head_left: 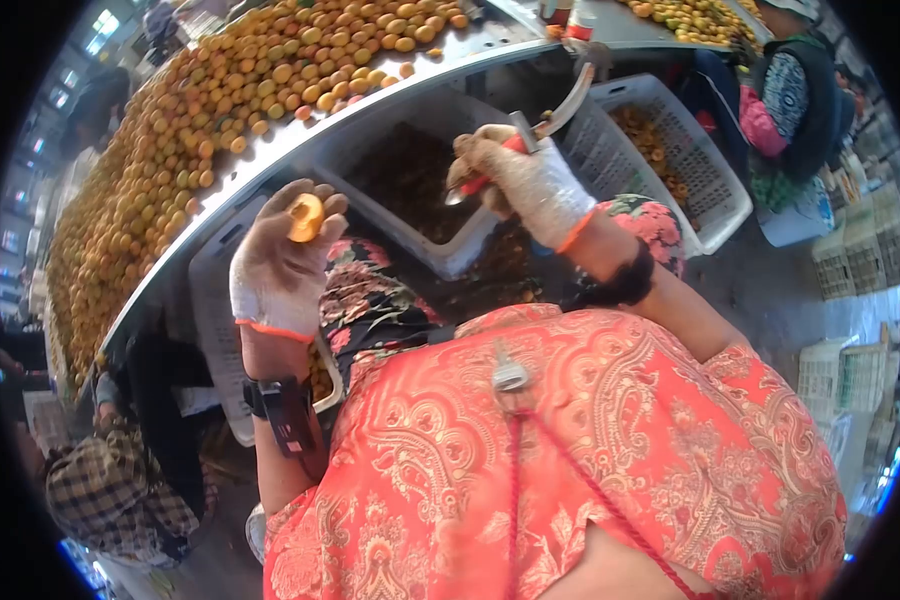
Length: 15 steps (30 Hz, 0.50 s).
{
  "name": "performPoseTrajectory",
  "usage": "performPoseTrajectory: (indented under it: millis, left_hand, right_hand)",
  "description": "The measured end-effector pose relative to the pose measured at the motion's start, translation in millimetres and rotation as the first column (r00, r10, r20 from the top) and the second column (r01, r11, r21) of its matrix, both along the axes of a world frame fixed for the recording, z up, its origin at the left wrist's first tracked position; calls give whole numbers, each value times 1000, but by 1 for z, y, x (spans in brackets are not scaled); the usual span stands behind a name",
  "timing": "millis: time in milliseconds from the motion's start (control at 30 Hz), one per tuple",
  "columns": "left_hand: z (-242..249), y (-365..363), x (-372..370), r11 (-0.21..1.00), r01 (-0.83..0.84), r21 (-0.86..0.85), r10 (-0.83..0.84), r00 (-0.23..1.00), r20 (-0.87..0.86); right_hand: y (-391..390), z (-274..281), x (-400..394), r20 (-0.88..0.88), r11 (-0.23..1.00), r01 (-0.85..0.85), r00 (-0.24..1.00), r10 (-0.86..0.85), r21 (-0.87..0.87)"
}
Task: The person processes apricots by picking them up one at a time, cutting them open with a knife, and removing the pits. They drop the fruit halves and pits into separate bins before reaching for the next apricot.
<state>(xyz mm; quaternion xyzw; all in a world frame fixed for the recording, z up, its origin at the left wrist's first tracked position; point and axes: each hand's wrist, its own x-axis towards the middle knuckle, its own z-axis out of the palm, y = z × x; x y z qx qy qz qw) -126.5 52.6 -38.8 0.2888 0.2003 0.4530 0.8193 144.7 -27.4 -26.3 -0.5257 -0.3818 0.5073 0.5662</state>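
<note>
My left hand (288, 255), in a soiled white glove with an orange cuff, holds an apricot half (306, 217) at its fingertips; the hollow cut side shows. My right hand (530, 185), gloved the same way, is closed around a small red-handled knife (472, 186). A short metal tip sticks out below its fingers, and the fist hides much of the handle. Between and beyond the hands sits a pale plastic crate (460, 250) with dark, wet-looking contents. The hands are apart, above my lap.
A metal table (260, 160) heaped with whole apricots (270, 75) curves across the front and left. Right of my right hand stands a white slatted crate (715, 190) holding apricot pieces (650, 150). Another crate (215, 300) is below my left hand. Co-workers sit at right (795, 90) and lower left (120, 490).
</note>
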Motion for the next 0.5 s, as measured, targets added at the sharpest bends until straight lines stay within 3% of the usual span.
performPoseTrajectory:
  millis: [133,300,500]
  left_hand:
    - [16,-24,52,993,32,111,-20,994,-105]
    - [12,-32,68,958,216,189,-192,972,-139]
    - [16,-46,77,982,163,91,-130,948,-291]
  right_hand:
    - [-9,7,1,76,1000,-16,997,16,4]
    - [-15,5,2,135,997,9,991,-18,71]
    - [-17,5,6,209,996,-35,978,17,83]
